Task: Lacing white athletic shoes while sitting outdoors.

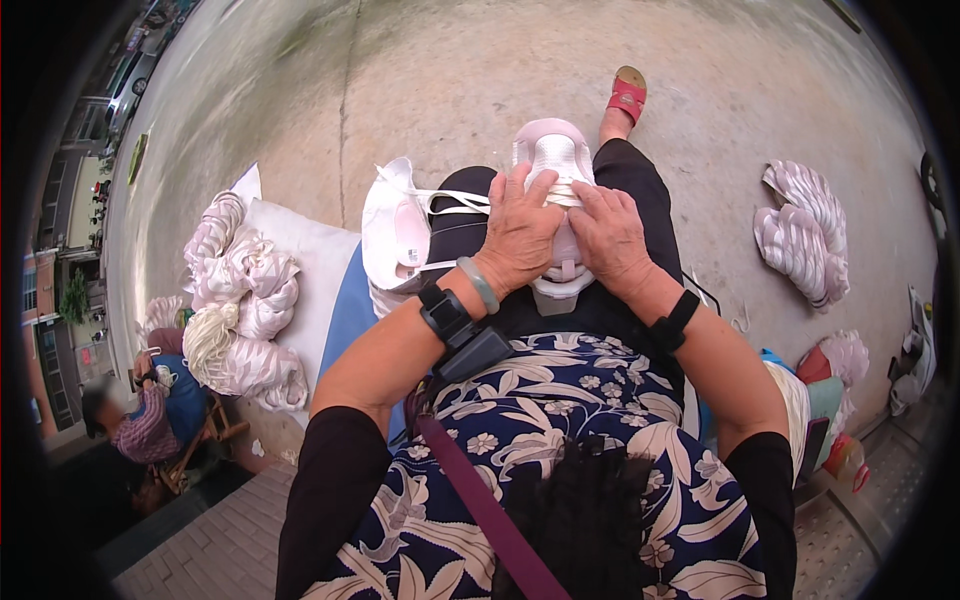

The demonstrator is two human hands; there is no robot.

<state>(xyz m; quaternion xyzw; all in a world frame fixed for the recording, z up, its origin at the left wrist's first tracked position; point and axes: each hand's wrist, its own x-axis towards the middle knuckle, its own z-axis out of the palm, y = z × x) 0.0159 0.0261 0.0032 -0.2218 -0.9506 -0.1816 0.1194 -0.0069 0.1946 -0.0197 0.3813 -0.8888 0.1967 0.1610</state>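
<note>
A pink-and-white sneaker (555,150) lies on my lap with its toe end and heel end in line with my body. My left hand (520,232) is bent over its left side, fingers closed at the lacing. On the opposite side, my right hand (608,235) grips the shoe with curled fingers. White laces (566,192) cross the tongue between my fingertips, partly hidden by them. Beside my left thigh rests a second pale shoe piece (395,225), its pink inside showing. Long white laces (455,202) run from it toward my left hand.
Bundles of pink-and-white shoe pieces (240,300) are heaped on a white sheet at the left. More bundles (805,235) lie on the concrete floor (440,80) at the right. Another person (155,420) sits at the far left. My foot wears a red sandal (627,95).
</note>
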